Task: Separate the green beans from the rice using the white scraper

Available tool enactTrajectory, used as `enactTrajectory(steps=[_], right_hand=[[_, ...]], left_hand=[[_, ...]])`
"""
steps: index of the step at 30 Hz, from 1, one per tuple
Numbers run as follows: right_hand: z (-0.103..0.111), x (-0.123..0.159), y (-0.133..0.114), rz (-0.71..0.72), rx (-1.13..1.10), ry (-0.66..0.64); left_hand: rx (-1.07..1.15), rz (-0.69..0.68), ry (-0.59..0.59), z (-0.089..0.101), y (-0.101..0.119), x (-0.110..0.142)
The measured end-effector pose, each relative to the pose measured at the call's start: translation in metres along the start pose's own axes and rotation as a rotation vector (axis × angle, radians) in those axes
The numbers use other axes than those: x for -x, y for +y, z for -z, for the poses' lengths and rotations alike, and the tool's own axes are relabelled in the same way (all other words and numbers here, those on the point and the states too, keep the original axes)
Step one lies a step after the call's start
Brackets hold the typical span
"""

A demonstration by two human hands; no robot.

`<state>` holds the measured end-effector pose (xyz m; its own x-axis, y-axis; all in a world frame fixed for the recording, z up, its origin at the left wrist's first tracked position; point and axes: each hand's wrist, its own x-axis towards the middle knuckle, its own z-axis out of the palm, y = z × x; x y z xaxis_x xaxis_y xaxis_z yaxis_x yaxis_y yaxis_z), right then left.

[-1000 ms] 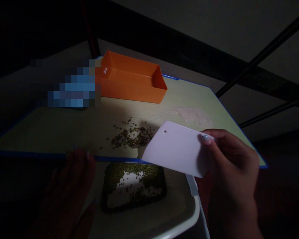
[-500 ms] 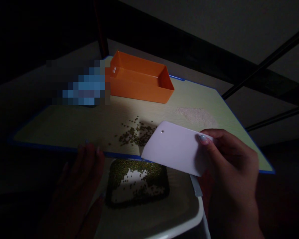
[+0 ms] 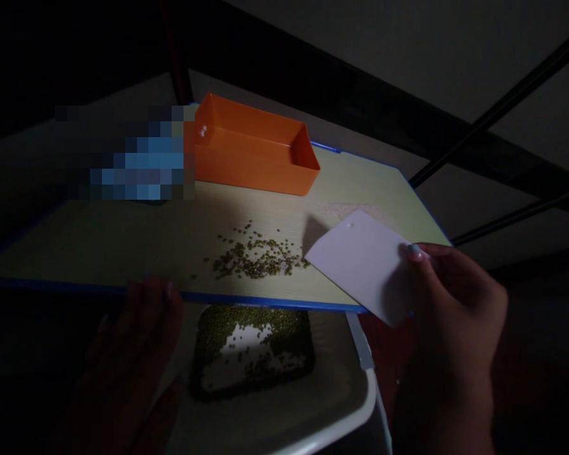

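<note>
My right hand (image 3: 455, 297) pinches a flat white plastic scraper (image 3: 365, 262) with a small hole in one corner. The scraper is tilted over the front edge of the pale board (image 3: 99, 246), its left corner close to a loose scatter of small green beans (image 3: 260, 258). At the board's blue front edge, my left hand (image 3: 133, 354) lies in shadow with its fingers stretched out; they seem to rest against that edge. Below the board, a white bin (image 3: 367, 404) holds many more green beans (image 3: 284, 335) around its floor.
An orange rectangular box (image 3: 256, 174) stands at the back of the board. Pale pinkish grains (image 3: 348, 210) lie spread behind the scraper. A blurred-out blue object (image 3: 142, 170) is at the left rear. Dark-framed panels rise behind the board.
My right hand has moved the scraper rightward and slightly up, away from the scattered beans, turning it. More of the beans now show. My left hand stays at the board's edge.
</note>
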<state>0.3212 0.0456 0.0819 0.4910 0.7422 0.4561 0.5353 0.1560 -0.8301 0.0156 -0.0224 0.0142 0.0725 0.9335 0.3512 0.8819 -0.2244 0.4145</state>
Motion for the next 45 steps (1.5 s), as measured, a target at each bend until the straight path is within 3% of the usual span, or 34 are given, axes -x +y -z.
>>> enactTrajectory(steps=[4, 8, 16, 22, 26, 31, 45], right_hand=[[-0.015, -0.002, -0.004, 0.029, 0.007, -0.019], [-0.023, -0.003, -0.006, 0.03, -0.027, -0.119], [-0.017, 0.002, -0.008, -0.002, -0.087, -0.217], [-0.005, 0.004, -0.012, -0.086, -0.084, -0.071], [0.006, 0.006, -0.008, -0.113, -0.082, -0.026], [0.015, 0.011, -0.007, -0.202, -0.109, -0.092], [0.003, 0.018, -0.017, -0.181, -0.156, -0.149]], left_hand=[[-0.04, 0.038, 0.033, -0.006, 0.002, -0.002], [-0.029, 0.022, 0.018, -0.007, -0.001, -0.002], [-0.018, -0.008, 0.01, -0.004, -0.006, -0.002], [-0.009, -0.013, -0.099, 0.001, -0.014, 0.004], [0.078, 0.021, -0.072, 0.002, -0.014, 0.003], [0.068, 0.088, -0.049, -0.002, -0.007, -0.003], [0.037, 0.021, 0.003, -0.001, -0.003, -0.004]])
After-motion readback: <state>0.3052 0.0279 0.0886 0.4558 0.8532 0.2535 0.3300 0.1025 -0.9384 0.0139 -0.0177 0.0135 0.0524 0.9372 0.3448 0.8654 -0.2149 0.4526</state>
